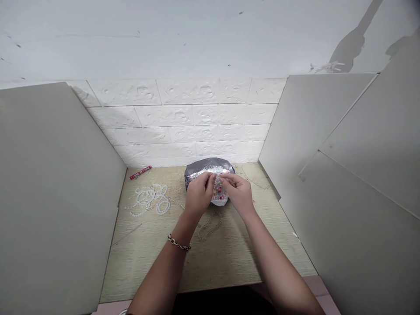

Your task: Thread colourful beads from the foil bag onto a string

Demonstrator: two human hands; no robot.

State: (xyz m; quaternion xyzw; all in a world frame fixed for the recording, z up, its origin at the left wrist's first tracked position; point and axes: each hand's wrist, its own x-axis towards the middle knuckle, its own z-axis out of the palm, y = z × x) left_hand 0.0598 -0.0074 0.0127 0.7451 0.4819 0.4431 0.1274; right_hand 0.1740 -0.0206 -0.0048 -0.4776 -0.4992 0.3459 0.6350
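A shiny silver pouch stands at the back middle of the table, with many small colourful beads showing on its lower front. Both hands are held over the pouch, fingertips almost meeting. My left hand, with a chain bracelet on its wrist, is closed in a pinch. My right hand pinches too, a tiny red spot showing at its fingertips. What either pinch holds is too small to make out. A loop of beaded strand lies on the table just below the hands.
White bead strands lie coiled at the left, near a red packet. Thin strands trail to the right of the pouch. Grey panels flank the table, and a white brick-patterned wall closes the back.
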